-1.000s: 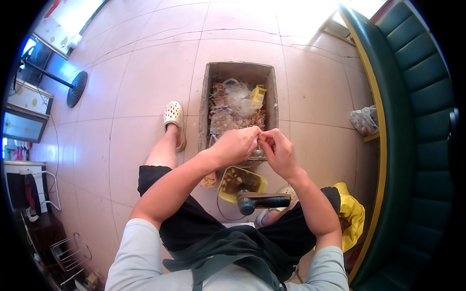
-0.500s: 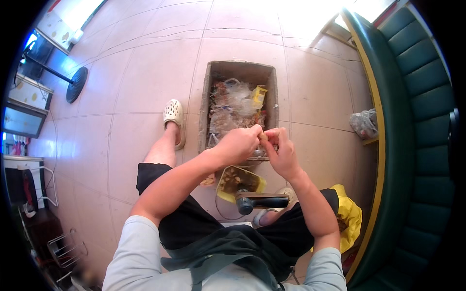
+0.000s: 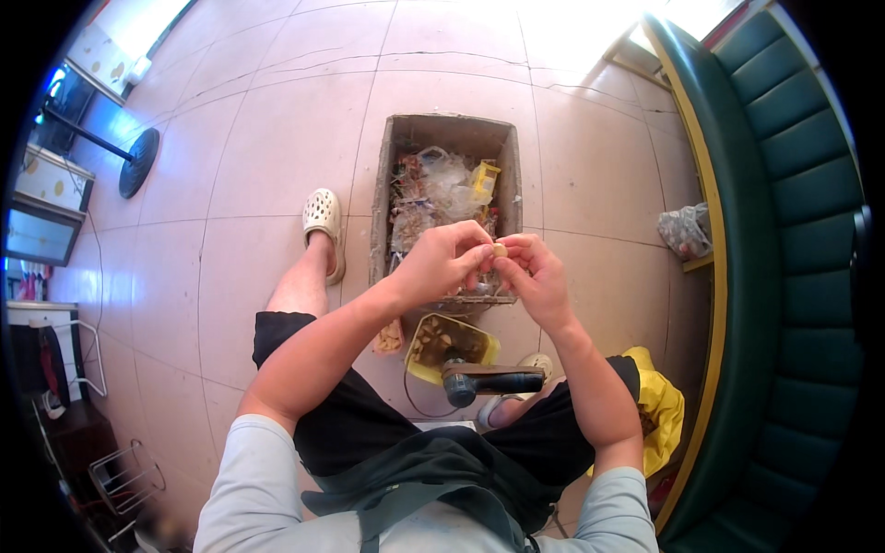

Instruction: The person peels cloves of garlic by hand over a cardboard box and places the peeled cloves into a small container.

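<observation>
A small pale, roundish piece (image 3: 500, 250) is pinched between my two hands, above the near end of a worn box of litter (image 3: 378, 207). My left hand (image 3: 447, 258) reaches it from the left with bent fingers, the tips pressed close to its edge. From the other side, my right hand (image 3: 536, 279) grips it between thumb and fingers. What exactly the piece is, I cannot make out. Nearer my legs stands a yellow square tub (image 3: 490, 354) holding several pale pieces in murky liquid. A dark device with a thick black handle (image 3: 505, 380) juts over its near rim.
Left of the tub lies a clear package of pale pieces (image 3: 389, 337). A green padded bench (image 3: 737, 212) runs along the right, with a knotted plastic bag (image 3: 686, 230) by its base and yellow cloth (image 3: 660, 410) nearer me. A black stand base (image 3: 139, 163) is far left.
My left fingers have spread a little and turned, and more of the pale piece now shows between the hands. The view has shifted slightly, moving the box a little leftward.
</observation>
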`<state>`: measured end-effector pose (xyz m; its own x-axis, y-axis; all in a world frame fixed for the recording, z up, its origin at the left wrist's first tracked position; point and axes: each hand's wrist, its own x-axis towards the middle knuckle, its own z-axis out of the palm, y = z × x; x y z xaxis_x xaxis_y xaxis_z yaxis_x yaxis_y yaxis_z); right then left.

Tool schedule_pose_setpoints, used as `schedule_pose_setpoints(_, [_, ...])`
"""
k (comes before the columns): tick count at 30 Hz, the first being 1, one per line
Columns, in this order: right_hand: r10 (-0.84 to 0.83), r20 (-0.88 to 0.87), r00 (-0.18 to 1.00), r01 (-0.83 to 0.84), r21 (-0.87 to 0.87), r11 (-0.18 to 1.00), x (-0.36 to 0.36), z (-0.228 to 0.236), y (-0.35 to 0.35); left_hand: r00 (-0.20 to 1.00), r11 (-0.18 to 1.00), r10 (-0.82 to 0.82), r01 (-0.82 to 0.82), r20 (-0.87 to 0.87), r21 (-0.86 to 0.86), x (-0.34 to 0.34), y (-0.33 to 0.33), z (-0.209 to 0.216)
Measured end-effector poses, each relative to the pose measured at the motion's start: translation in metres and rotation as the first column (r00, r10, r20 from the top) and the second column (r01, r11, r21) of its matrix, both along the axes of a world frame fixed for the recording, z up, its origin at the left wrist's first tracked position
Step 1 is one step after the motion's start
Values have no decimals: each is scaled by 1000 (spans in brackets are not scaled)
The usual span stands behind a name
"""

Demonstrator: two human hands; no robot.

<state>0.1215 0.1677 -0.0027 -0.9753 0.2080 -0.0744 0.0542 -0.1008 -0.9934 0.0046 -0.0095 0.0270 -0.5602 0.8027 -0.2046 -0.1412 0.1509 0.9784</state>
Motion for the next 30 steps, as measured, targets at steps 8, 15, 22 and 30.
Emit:
schedule_pose_setpoints(8, [-55, -22, 998, 55, -3, 999, 1, 4, -4, 940, 978, 183, -143, -288, 155, 3, 1, -6])
schedule_pose_setpoints(15, [-99, -95, 990, 121, 258, 958, 5, 1, -7, 904, 978, 184, -128, -386, 167, 2, 1, -11])
schedule_pose_setpoints(22, [-105, -131, 986, 139, 283, 949, 4, 3, -8, 932, 984, 148, -103, -332, 149, 1, 2, -10])
schedule_pose_setpoints(30, [-85, -145, 986, 134, 369, 920, 3, 6, -5, 967, 986, 160, -145, -198, 88, 4, 2, -3])
